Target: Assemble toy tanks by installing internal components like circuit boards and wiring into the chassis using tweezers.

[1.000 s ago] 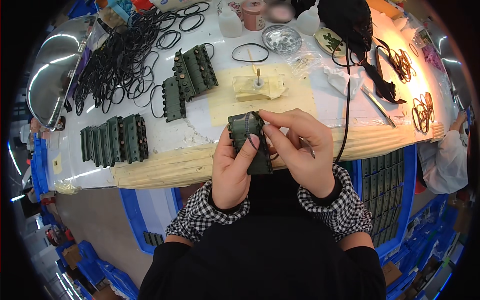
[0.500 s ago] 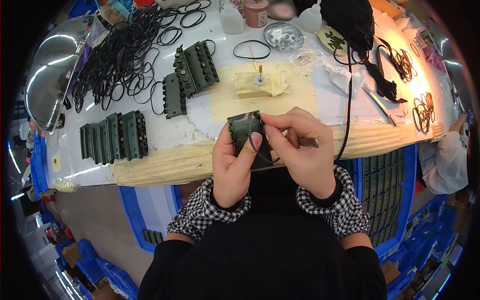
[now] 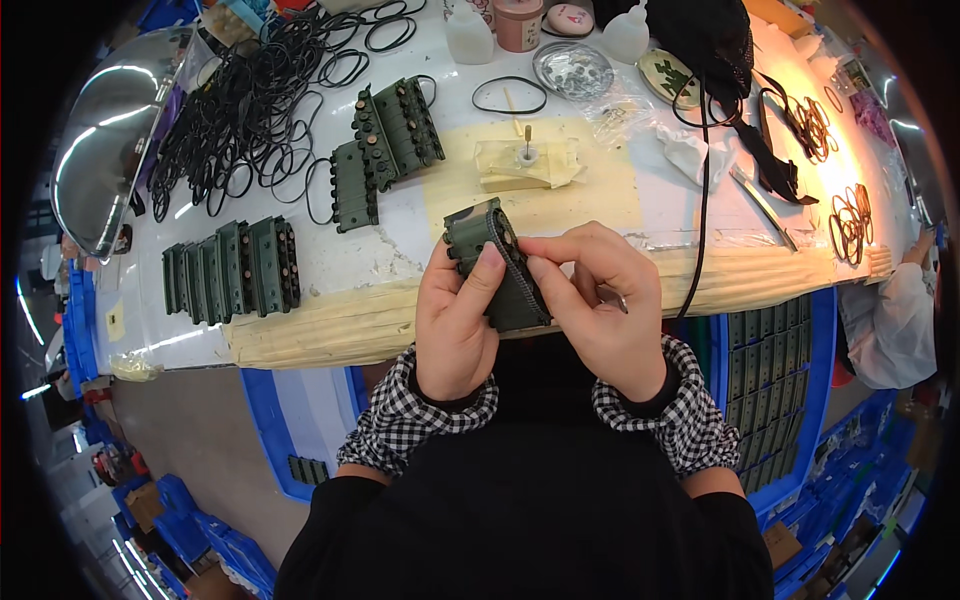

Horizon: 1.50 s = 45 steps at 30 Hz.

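Note:
In front of the table's edge I hold a dark green toy tank hull (image 3: 519, 302) with wheels along its side. My left hand (image 3: 455, 315) is closed around it, the thumb pressing on top near its rim. A black ribbed rubber track (image 3: 511, 250) runs along the hull's right side. My right hand (image 3: 610, 300) is closed in a pinch at that side, thumb and forefinger at the track and wheels. The tip of a thin metal tool (image 3: 623, 304) shows among its curled fingers; the rest is hidden.
More green hulls stand on the table at left (image 3: 230, 270) and further back (image 3: 395, 135). Behind them lies a heap of black rubber tracks (image 3: 235, 130). A taped block with an upright pin (image 3: 527, 160) sits ahead. A black cord (image 3: 704, 200) hangs at right, beside tweezers (image 3: 765, 208).
The hull has tilted in my left hand. The track, which hung in a loose loop across it, now lies along its right side. My right fingers have shifted slightly down.

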Available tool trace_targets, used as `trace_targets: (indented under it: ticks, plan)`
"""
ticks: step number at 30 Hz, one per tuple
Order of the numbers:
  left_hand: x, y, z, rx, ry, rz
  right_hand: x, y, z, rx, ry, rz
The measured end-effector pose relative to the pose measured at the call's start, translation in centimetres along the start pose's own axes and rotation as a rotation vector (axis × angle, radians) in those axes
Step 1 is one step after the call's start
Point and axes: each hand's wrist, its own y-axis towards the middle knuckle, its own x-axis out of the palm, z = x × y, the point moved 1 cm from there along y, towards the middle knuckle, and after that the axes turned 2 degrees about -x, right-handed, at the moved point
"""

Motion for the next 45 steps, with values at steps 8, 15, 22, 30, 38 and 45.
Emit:
trace_targets:
  ticks: [8, 15, 22, 30, 38, 45]
  plan:
    - [0.3, 0.1, 0.5, 0.135, 0.211, -0.045, -0.7, 0.4, 0.4, -0.004, 0.129, 0.013]
    - [0.0, 0.3, 1.1, 0.221, 0.41, -0.102, -1.2, 0.6, 0.5, -0.002, 0.146, -0.034]
    - [-0.2, 0.8, 1.4, 0.66, 1.013, -0.106, -1.7, 0.5, -1.4, 0.098, 0.081, -0.128]
    - [-0.1, 1.0, 1.3, 0.888, 1.162, -0.162, -1.3, 0.1, -1.0, 0.173, 0.6, -0.164]
    - [-0.4, 0.6, -0.1, 0.827, 0.9, -0.159, -1.3, -0.1, -1.6, -0.27, 0.18, -0.208]
    - [-0.7, 0.3, 0.1, 0.302, 0.367, -0.158, -2.2, -0.3, -1.7, -0.074, 0.361, -0.114]
